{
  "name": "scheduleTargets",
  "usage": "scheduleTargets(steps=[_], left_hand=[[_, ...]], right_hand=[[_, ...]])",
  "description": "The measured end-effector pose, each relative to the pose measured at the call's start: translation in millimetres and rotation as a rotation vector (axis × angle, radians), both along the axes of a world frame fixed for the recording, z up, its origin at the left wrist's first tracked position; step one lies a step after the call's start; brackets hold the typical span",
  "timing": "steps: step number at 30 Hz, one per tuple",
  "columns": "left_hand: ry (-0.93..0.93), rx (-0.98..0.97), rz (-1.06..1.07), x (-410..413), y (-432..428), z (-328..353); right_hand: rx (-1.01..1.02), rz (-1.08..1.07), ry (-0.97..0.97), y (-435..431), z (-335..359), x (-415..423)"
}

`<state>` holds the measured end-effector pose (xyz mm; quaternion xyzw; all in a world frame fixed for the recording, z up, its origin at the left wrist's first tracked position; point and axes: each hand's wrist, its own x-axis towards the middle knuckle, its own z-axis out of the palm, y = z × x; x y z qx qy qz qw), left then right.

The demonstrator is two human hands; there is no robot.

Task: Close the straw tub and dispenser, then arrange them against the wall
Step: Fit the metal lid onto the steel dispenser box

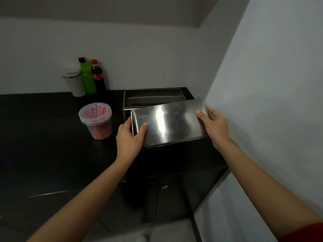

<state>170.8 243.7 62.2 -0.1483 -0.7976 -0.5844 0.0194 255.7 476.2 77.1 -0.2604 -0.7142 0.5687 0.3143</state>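
Observation:
A steel dispenser box point(153, 97) stands open on the black counter point(43, 145) in the right corner. Its shiny steel lid point(167, 123) is held tilted over the box's near side. My left hand point(130, 137) grips the lid's left end and my right hand point(214, 123) grips its right end. To the left of the box stands a clear plastic straw tub point(96, 120) with red straws inside and a clear lid on top.
A white tumbler point(74, 82), a green bottle point(86, 77) and a dark cola bottle point(97, 75) stand against the back wall. The right wall point(262, 102) is close beside the box. Cabinet doors point(174, 193) lie below the counter.

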Motion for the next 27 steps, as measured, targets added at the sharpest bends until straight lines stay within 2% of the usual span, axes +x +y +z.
scheduleTargets(steps=[5, 12, 19, 27], left_hand=[[0.053, 0.092, -0.016, -41.1, 7.1, 19.4], [-0.018, 0.055, -0.171, -106.0, 13.6, 49.7], [-0.19, 0.074, -0.175, -154.1, 25.3, 62.9], [-0.325, 0.097, -0.222, -165.3, 39.9, 55.6]], right_hand=[[0.072, -0.026, 0.022, -3.5, 16.7, -37.3], [0.182, -0.02, -0.057, 4.8, 36.2, -95.3], [0.168, -0.013, -0.146, 21.0, 40.9, -143.4], [0.153, -0.046, -0.338, 33.6, 27.8, -153.0]])
